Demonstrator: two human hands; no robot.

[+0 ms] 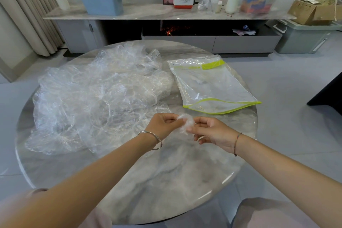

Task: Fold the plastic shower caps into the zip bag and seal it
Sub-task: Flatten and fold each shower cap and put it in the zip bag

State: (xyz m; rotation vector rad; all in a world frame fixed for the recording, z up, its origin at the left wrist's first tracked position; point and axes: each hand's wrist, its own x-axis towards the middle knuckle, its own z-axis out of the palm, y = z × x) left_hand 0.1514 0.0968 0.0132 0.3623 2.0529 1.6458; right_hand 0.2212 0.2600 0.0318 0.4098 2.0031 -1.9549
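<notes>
- The left hand [164, 124] and right hand [212, 133] each pinch 1 small bunched cap [187, 122], held between them; both grips are closed on it.
- That cap sits just in front of the zip bag [212, 87], by its near edge, over the table [166, 181].
- The zip bag lies flat on the table, green zip strip [212, 65] at its far end.
- A heap [100, 94] of loose caps lies just left of the bag.

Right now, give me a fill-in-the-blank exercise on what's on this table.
The left hand and right hand together pinch one small bunched ____.
The bag lies to the ____ of the pile of loose caps.
The table top is ____ in shape.
Missing: cap; right; round.
</notes>
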